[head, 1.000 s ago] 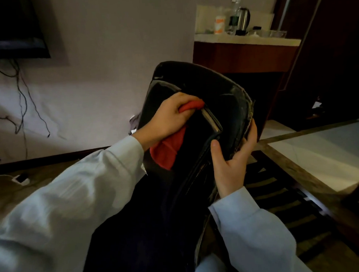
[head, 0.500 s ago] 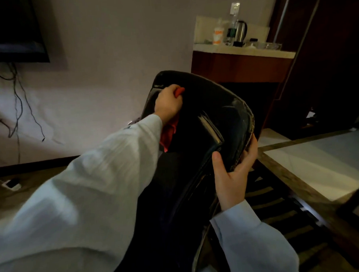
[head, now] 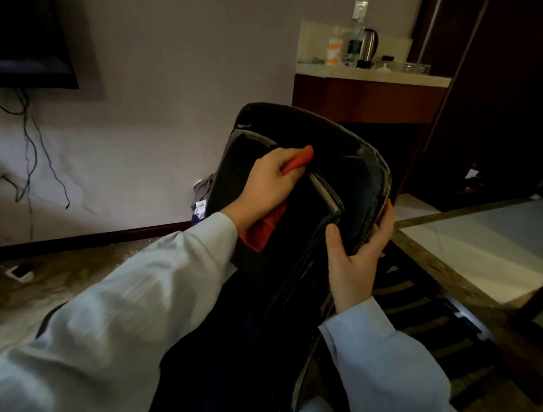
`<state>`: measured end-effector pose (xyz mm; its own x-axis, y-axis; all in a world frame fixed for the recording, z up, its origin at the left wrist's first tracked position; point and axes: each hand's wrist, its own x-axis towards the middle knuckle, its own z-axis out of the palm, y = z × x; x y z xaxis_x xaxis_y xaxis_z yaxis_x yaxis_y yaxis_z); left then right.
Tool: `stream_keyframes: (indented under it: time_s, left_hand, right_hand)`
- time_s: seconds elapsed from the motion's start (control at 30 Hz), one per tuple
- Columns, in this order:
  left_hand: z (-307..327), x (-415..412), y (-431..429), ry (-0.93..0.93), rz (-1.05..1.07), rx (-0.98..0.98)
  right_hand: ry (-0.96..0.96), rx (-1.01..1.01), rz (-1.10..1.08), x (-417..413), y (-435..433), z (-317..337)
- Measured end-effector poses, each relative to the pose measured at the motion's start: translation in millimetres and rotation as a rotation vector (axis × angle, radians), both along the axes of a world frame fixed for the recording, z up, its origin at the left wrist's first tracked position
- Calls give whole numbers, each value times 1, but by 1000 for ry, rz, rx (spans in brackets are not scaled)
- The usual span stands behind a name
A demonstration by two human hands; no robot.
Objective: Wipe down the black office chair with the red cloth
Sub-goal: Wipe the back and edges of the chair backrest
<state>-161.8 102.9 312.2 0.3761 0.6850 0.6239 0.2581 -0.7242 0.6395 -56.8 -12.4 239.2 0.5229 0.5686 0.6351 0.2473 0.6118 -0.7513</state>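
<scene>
**Two hands on the chair, cloth against the backrest**

Both my hands are on the black office chair [head: 349, 171], which is tilted toward me so that its backrest fills the middle of the view. My left hand [head: 272, 184] is clenched round the red cloth [head: 296, 162], fingers [head: 280, 161] curled over it. It presses the cloth against the glossy inner panel in the upper part of the backrest. One end of the cloth pokes out past my fingertips, and the rest hangs below my wrist.

My right hand [head: 353, 264] grips the right edge of the backrest, thumb on the front face and the other fingers wrapped behind the rim. Pale sleeves [head: 144, 305] cover both forearms.

Behind the chair, a tabletop [head: 373, 76] at the far right carries a steel kettle [head: 367, 44] and bottles [head: 353, 45]. A dark screen [head: 23, 45] hangs on the wall at upper left, with cables [head: 27, 138] trailing beneath it.
</scene>
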Motion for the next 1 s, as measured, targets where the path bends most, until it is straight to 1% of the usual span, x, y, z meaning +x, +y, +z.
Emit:
stream_keyframes:
  time_s: [0.1, 0.17, 0.23, 0.27, 0.3, 0.37, 0.4, 0.47, 0.53, 0.6, 0.67, 0.8, 0.9, 1.0]
  left_hand:
    - [2, -10, -18, -46, -220, -51]
    - [1, -13, -21, -137, -237, -80]
    - [0, -13, -13, -241, -139, -88]
    - [-2, -13, -5, -251, -59, -77]
    - [-3, -13, 4, -218, 37, -55]
    - [-5, -11, 20, -80, 195, 12]
    - [-4, -9, 25, -22, 232, 38]
    - [-2, -3, 26, 42, 241, 50]
    - [0, 7, 19, 43, 204, 11]
    - [0, 14, 10, -3, 187, -14]
    - [-3, 16, 1, -44, 183, 11]
    - [-11, 12, -19, -92, 87, 83]
    - [-17, 6, -36, -63, -23, 131]
    - [-19, -5, -50, -21, -196, 167]
  right_hand:
    - [2, -18, 14, 0, -1, 0]
    - [-6, -23, 20, 0, -3, 0]
    - [-21, -23, 23, 0, -4, 0]
    - [-24, -29, 26, 0, -4, 0]
    - [-23, -35, 31, 0, -4, 1]
    - [-22, -41, 29, 0, -5, 1]
    - [-23, -42, 24, 0, -4, 1]
    - [-23, -49, 15, 0, -4, 0]
    - [-14, -59, 6, 1, -3, 0]
    - [-5, -56, -1, 1, -3, -1]
    - [-7, -37, -1, 0, -2, -1]
    - [-20, -14, -6, 1, 0, -1]
    - [-7, -2, -2, 0, 0, 0]
    - [-20, -2, 7, -1, -1, 0]
